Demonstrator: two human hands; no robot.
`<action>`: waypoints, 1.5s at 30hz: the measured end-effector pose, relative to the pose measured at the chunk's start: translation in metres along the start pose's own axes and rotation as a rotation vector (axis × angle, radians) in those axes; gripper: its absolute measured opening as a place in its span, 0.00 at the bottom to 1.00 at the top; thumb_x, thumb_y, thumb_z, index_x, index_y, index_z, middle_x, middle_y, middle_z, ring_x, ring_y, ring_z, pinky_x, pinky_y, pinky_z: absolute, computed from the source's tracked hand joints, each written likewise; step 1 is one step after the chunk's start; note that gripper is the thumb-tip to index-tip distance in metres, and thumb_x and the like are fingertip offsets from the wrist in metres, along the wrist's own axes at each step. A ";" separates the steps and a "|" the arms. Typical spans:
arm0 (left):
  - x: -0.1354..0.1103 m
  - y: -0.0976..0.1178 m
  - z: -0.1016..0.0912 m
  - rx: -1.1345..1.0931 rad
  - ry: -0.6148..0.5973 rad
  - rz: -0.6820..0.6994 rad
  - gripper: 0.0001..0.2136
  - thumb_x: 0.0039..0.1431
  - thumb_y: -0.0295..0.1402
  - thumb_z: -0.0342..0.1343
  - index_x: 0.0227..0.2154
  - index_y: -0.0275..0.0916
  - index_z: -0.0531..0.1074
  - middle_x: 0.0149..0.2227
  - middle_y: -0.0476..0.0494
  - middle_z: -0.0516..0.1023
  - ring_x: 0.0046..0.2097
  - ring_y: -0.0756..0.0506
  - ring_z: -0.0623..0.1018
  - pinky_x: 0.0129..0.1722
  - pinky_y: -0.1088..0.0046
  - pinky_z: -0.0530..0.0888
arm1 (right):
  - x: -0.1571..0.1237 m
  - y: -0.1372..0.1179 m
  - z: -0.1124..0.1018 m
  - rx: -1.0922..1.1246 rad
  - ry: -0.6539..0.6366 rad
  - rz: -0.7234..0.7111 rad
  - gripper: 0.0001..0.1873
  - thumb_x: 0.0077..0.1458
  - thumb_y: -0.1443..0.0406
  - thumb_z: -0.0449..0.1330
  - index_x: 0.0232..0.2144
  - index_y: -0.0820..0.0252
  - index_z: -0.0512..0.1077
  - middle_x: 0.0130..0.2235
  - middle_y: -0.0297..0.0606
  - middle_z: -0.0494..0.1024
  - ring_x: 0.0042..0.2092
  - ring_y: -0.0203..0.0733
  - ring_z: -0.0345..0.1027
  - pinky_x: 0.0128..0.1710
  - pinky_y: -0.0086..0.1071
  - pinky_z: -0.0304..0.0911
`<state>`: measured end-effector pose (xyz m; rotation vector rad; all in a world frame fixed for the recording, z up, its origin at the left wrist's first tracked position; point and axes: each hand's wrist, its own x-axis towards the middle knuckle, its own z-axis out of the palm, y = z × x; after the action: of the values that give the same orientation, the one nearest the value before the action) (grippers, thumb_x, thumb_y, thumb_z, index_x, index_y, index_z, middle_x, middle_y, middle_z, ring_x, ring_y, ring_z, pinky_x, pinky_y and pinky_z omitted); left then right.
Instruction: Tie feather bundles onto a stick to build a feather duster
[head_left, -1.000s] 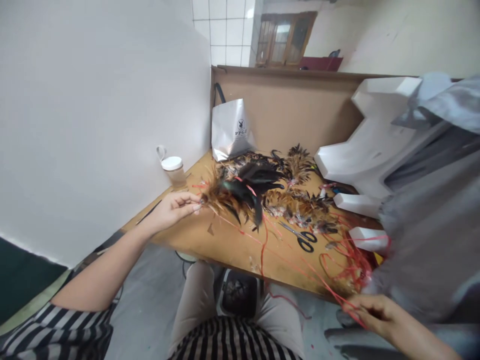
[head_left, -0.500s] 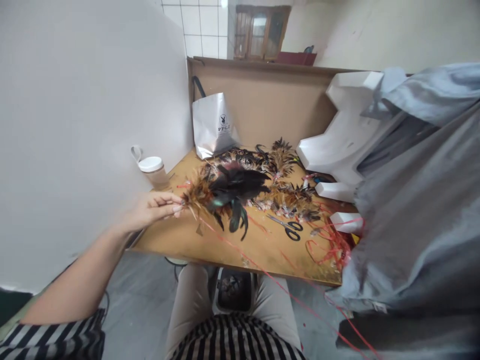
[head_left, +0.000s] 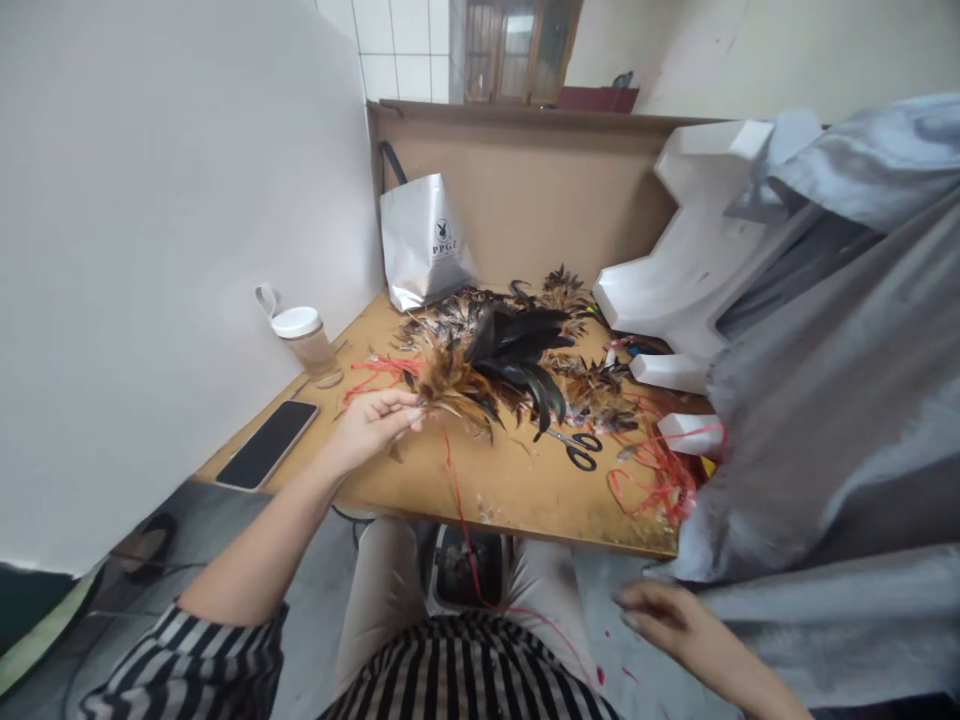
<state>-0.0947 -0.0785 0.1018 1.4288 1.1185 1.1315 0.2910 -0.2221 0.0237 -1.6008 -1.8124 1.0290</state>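
My left hand (head_left: 375,428) is closed, pinching a bunch of feathers (head_left: 517,360) by its stem end above the table. Brown fluffy feathers sit near my fingers and long glossy black ones fan out to the right. A thin red string (head_left: 459,495) hangs slack from the bunch, over the table edge and down across my lap. My right hand (head_left: 671,622) is off the table at the lower right, somewhat blurred. Its fingers are loosely curled, with nothing visible in them. Black-handled scissors (head_left: 581,450) lie on the table under the black feather tips.
More feather bunches (head_left: 600,390) lie across the table (head_left: 420,485). Tangled red string (head_left: 664,490) is at the right edge. A phone (head_left: 268,445), a lidded cup (head_left: 306,340) and a silver bag (head_left: 420,245) stand or lie leftward. Grey cloth (head_left: 847,400) hangs at right; a bin (head_left: 469,590) is between my knees.
My left hand has moved right with the feather bunch. The red string, stretched toward the lower right before, now hangs slack. My right hand has come into view, and the phone is uncovered.
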 end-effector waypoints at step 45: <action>0.009 -0.083 0.097 0.561 0.401 0.520 0.14 0.61 0.30 0.42 0.44 0.39 0.71 0.39 0.38 0.74 0.43 0.45 0.73 0.44 0.65 0.70 | 0.188 -0.139 0.127 1.069 0.355 -0.044 0.11 0.35 0.62 0.65 0.22 0.61 0.68 0.21 0.29 0.70 0.21 0.30 0.58 0.20 0.24 0.54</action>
<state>-0.0051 -0.0733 0.0106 2.0690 1.4683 1.5985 0.0755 -0.0672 0.0417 -0.9587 -0.7809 1.2666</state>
